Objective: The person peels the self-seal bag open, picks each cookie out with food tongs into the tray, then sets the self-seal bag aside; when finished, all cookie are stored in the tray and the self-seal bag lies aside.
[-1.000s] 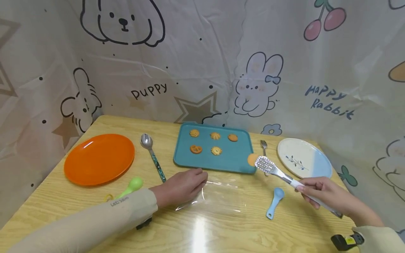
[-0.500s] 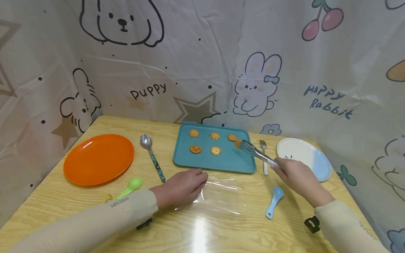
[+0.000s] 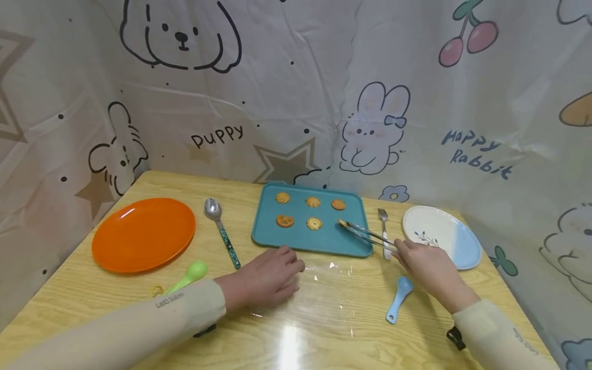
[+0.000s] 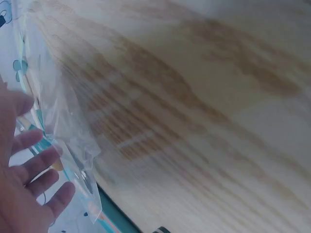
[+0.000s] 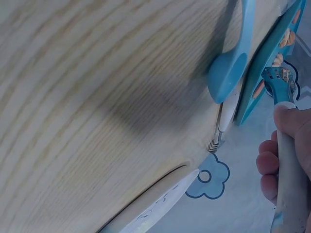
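My right hand (image 3: 425,264) grips metal tongs (image 3: 365,234) with a white handle. Their tips are at the right part of the teal tray (image 3: 282,242), with a cookie (image 3: 342,223) seen edge-on at the tips. Several more cookies sit on the tray, among them a pretzel-shaped cookie (image 3: 284,221) and a scalloped cookie (image 3: 314,223). In front of the tray is a clear plastic bag (image 3: 319,298). Loosely bent, the fingers of my left hand (image 3: 265,277) are over the bag's left side; in the left wrist view they are beside the bag (image 4: 73,116), not curled round it.
An orange plate (image 3: 143,236) is at the left, beside a large metal spoon (image 3: 222,231) and a green spoon (image 3: 191,273). To the right are a fork (image 3: 385,231), a blue spoon (image 3: 399,300) and a white-and-blue plate (image 3: 441,234). A patterned curtain (image 3: 277,103) hangs behind the table.
My right hand has carried the cookie in the tongs leftward from near the white-and-blue plate to the tray's right part. The left hand's fingers have loosened slightly over the bag.
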`<action>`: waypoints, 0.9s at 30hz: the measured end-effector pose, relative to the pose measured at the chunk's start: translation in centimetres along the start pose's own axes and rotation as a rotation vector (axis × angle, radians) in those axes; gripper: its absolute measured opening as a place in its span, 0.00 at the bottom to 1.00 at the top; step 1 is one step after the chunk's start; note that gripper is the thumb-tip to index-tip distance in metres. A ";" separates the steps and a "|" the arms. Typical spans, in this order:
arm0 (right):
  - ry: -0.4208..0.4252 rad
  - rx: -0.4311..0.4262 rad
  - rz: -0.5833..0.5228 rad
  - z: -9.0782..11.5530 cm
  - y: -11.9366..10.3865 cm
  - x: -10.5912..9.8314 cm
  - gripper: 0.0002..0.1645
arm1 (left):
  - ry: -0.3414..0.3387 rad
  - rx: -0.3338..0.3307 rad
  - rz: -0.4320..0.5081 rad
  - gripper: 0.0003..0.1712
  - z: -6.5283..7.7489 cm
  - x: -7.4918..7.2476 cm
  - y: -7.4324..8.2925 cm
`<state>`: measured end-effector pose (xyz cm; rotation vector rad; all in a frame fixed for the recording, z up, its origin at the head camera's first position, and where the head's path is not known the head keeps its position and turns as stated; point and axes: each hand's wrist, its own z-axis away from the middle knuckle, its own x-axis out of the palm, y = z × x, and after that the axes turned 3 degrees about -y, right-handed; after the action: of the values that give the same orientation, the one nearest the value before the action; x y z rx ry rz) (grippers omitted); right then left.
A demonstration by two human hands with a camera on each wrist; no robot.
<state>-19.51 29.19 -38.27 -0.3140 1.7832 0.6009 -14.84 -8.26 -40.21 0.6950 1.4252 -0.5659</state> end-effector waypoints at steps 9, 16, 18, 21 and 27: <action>0.018 0.009 0.008 0.4 0.2 -0.3 0.21 | -0.167 0.079 -0.003 0.32 1.0 0.5 0.2; -0.063 0.137 -0.166 1.8 0.7 -0.6 0.20 | -0.155 0.077 -0.048 0.33 1.0 0.9 0.7; -0.117 0.207 -0.272 2.8 1.1 -0.7 0.24 | -0.139 0.083 -0.061 0.33 1.0 0.9 0.9; -0.163 0.295 -0.414 4.9 2.2 -0.7 0.30 | -0.108 0.091 -0.072 0.32 1.1 0.8 0.9; -0.055 0.355 -0.451 10.1 4.9 0.5 0.21 | -0.090 0.059 -0.039 0.33 2.0 0.2 0.2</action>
<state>-13.88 38.84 -39.63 -0.4306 1.6554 -0.0277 -13.35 -9.56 -40.34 0.6810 1.3452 -0.6643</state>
